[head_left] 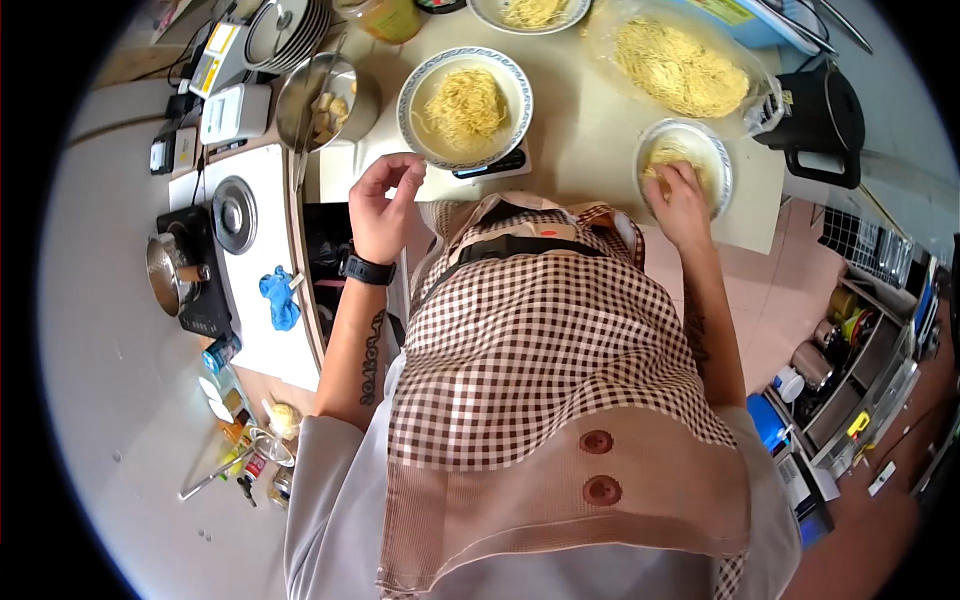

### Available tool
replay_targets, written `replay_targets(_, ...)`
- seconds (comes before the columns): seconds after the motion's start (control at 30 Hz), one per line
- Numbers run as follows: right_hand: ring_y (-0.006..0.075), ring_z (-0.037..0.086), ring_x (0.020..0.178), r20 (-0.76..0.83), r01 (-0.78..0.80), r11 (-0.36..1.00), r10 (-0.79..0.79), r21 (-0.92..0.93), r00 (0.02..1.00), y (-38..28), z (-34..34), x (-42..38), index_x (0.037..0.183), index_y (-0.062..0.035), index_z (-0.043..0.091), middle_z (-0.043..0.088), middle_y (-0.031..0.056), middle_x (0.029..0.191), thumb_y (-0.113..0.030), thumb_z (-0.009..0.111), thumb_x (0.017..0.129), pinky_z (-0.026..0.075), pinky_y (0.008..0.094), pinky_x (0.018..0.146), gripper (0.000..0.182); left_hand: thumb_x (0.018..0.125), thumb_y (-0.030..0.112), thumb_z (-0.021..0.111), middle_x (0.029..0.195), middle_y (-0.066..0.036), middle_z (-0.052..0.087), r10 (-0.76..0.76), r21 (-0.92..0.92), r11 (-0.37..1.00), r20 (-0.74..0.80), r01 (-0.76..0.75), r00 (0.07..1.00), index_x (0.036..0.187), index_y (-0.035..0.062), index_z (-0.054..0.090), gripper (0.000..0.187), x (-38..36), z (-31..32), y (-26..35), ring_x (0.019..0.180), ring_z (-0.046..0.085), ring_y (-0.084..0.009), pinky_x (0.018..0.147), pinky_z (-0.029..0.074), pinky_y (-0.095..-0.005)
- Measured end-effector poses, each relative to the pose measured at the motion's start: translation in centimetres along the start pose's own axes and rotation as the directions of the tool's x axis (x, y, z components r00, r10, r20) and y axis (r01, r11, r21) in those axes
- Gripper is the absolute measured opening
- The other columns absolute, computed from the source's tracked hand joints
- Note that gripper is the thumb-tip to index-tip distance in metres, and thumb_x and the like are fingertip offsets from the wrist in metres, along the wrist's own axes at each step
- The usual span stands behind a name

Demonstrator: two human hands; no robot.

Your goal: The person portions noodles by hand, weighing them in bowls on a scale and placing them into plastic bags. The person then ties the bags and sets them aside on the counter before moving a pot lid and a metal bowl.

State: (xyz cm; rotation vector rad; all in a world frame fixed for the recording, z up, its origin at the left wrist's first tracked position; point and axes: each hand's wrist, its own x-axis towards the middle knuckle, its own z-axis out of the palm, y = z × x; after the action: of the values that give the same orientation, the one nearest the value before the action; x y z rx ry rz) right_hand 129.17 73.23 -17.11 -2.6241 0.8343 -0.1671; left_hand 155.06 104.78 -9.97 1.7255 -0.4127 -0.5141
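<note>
A patterned-rim bowl (409, 122) holding a nest of yellow noodles (467, 108) rests on a white kitchen scale (514, 165) with a dark display. Just below its left rim is my left hand (385, 208), wearing a black wristband; its fingers curl in toward the thumb, and no object shows in them. To the right, my right hand (680, 203) reaches into a second patterned-rim bowl (722, 165). Its fingertips are bent down around a smaller portion of noodles (668, 152), which they partly cover.
Behind lie a clear bag of noodles (680, 70) and another noodle bowl (530, 28). A metal pot (355, 110) with pale chunks and a stack of plates (290, 40) stand at left. A black kettle (822, 115) sits at the right edge. A metal lid (234, 215) lies left.
</note>
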Motion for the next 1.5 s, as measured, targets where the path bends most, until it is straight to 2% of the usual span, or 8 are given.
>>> replay_targets(0.3, 0.0336, 0.061, 0.088, -0.131, -0.156, 0.94, 0.203, 0.302, 0.97, 2.0, -1.8, 0.3, 0.095, -0.0063, 0.065, 0.063, 0.0115, 0.099, -0.008, 0.065, 0.079, 0.05, 0.0405, 0.082, 0.016, 0.089, 0.005, 0.068, 0.085, -0.008, 0.069, 0.2, 0.121, 0.955, 0.417, -0.272, 0.887, 0.095, 0.0009, 0.07, 0.008, 2.2, 9.9, 4.6, 0.073, 0.065, -0.0144, 0.068, 0.052, -0.0262)
replay_targets(0.43, 0.0095, 0.055, 0.071, 0.044, -0.331, 0.601, 0.441, 0.728, 0.897, 2.0, -5.0, 0.3, 0.093, -0.0024, 0.061, 0.061, 0.0033, 0.08, -0.004, 0.06, 0.084, 0.045, 0.0245, 0.066, 0.009, 0.087, 0.003, 0.069, 0.092, -0.008, 0.068, 0.19, 0.126, 0.928, 0.652, -0.352, 0.734, 0.1, 0.0011, 0.069, 0.012, 3.6, 15.7, 5.1, 0.078, 0.065, -0.0168, 0.073, 0.052, -0.027)
replay_targets(0.67, 0.0043, 0.052, 0.078, 0.024, -0.202, 0.39, 0.415, 0.898, 0.909, 1.5, -5.3, 1.2, 0.099, -0.0008, 0.059, 0.062, -0.0013, 0.087, 0.0, 0.053, 0.09, 0.042, 0.0197, 0.071, 0.011, 0.085, 0.019, 0.071, 0.107, -0.015, 0.066, 0.222, 0.164, 0.881, 0.685, -0.444, 0.694, 0.119, 0.003, 0.063, 0.039, 4.3, 26.9, -0.2, 0.096, 0.066, -0.0274, 0.084, 0.054, -0.0352)
replay_targets(0.77, 0.0055, 0.054, 0.083, -0.072, -0.102, 0.323, 0.486, 0.941, 0.871, 1.5, -5.2, 1.0, 0.101, 0.0002, 0.059, 0.064, 0.0013, 0.093, -0.001, 0.051, 0.092, 0.043, 0.0206, 0.075, 0.013, 0.085, 0.016, 0.069, 0.11, -0.017, 0.066, -0.062, 0.183, 0.975, 0.767, -0.125, 0.639, 0.123, 0.0031, 0.061, 0.041, 5.4, 26.9, -2.1, 0.095, 0.066, -0.027, 0.085, 0.053, -0.034)
replay_targets(1.03, 0.0114, 0.057, 0.094, 0.112, 0.031, -0.195, 0.68, 0.98, 0.725, 2.4, -5.2, 0.6, 0.113, -0.0028, 0.056, 0.061, 0.0033, 0.106, -0.002, 0.048, 0.094, 0.046, 0.0253, 0.083, 0.021, 0.08, 0.008, 0.061, 0.104, -0.023, 0.067, 0.12, 0.286, 0.871, 0.664, -0.398, 0.738, 0.114, 0.0041, 0.067, 0.034, 6.5, 26.2, -2.8, 0.091, 0.066, -0.0321, 0.083, 0.053, -0.0369)
replay_targets(1.23, 0.0274, 0.06, 0.104, 0.209, -0.361, 0.798, 0.295, 0.482, 0.932, 4.5, -5.4, 0.5, 0.121, -0.0037, 0.055, 0.061, 0.0111, 0.109, -0.011, 0.061, 0.085, 0.047, 0.0365, 0.092, 0.038, 0.086, -0.009, 0.054, 0.107, -0.003, 0.065, 0.014, -0.13, 0.985, 0.707, 0.11, 0.707, 0.115, 0.0023, 0.064, 0.033, 6.7, 27.3, 0.6, 0.099, 0.059, -0.011, 0.09, 0.046, -0.0257)
replay_targets(1.37, 0.0297, 0.056, 0.117, -0.098, 0.047, 0.863, 0.003, 0.503, 0.995, 2.9, -5.6, 1.5, 0.121, -0.0042, 0.057, 0.057, 0.0152, 0.126, -0.022, 0.072, 0.081, 0.047, 0.0401, 0.095, 0.046, 0.086, -0.01, 0.056, 0.112, -0.005, 0.064, 0.109, -0.265, 0.953, 0.753, 0.147, 0.649, 0.116, 0.0028, 0.063, 0.034, 7.2, 27.7, 0.8, 0.105, 0.059, -0.0118, 0.092, 0.048, -0.0262)
replay_targets(1.5, 0.0275, 0.067, 0.09, 0.251, -0.356, 0.697, 0.254, 0.623, 0.934, 2.2, -4.9, 2.4, 0.109, 0.0, 0.062, 0.069, 0.0161, 0.1, -0.021, 0.069, 0.088, 0.052, 0.0356, 0.079, 0.031, 0.089, -0.005, 0.062, 0.114, -0.008, 0.063, -0.026, -0.38, 0.872, 0.594, 0.309, 0.804, 0.115, 0.001, 0.063, 0.027, 6.0, 28.4, 2.1, 0.11, 0.058, -0.0124, 0.091, 0.049, -0.0255)
